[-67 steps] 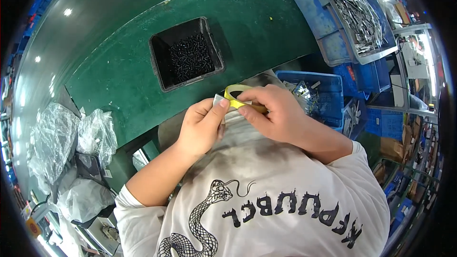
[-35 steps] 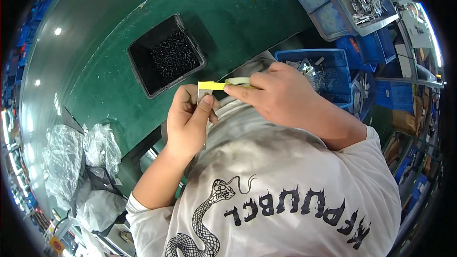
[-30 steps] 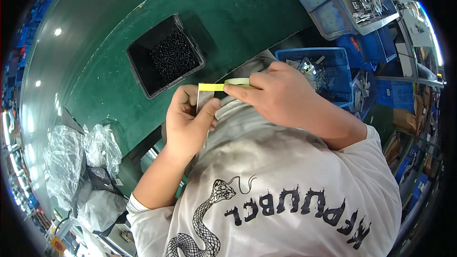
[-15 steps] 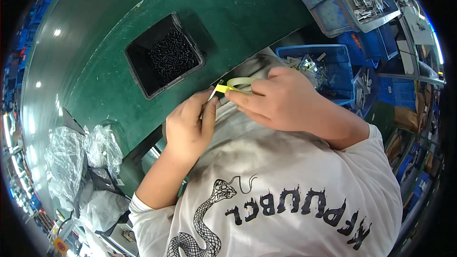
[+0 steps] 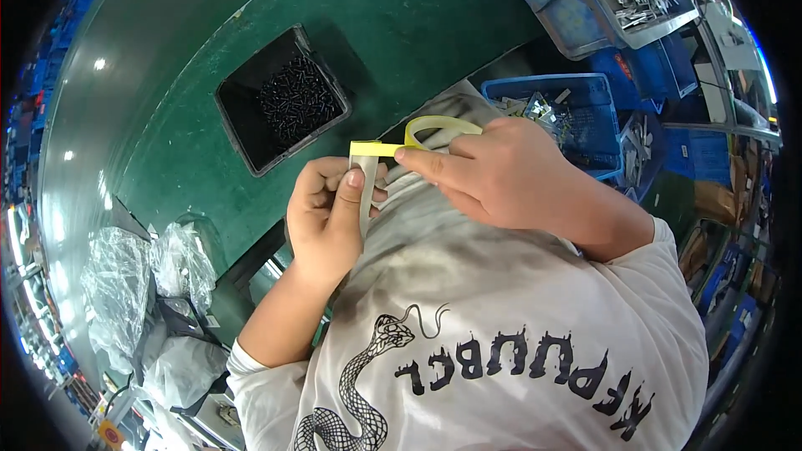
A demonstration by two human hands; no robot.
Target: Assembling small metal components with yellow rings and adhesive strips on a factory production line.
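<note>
Pinched between the thumb and fingers of my left hand (image 5: 327, 213) is a flat, pale metal strip (image 5: 368, 188), held roughly upright. A band of yellow tape (image 5: 376, 149) lies across the strip's far end and runs right to a roll of yellow tape (image 5: 443, 123). My right hand (image 5: 510, 174) is closed around that roll, its index finger touching the stretched tape. The palm side of the right hand and part of the roll are hidden.
Beyond my left hand, a black bin (image 5: 251, 129) of small black parts stands on the green table (image 5: 393, 25). To the right is a blue crate (image 5: 591, 113) with metal pieces. A tray (image 5: 647, 29) of metal strips sits farther back; plastic bags (image 5: 117, 292) lie at left.
My left hand has turned the metal strip so its broad face shows. The tape now spans its far end, with a longer stretch visible toward the roll.
</note>
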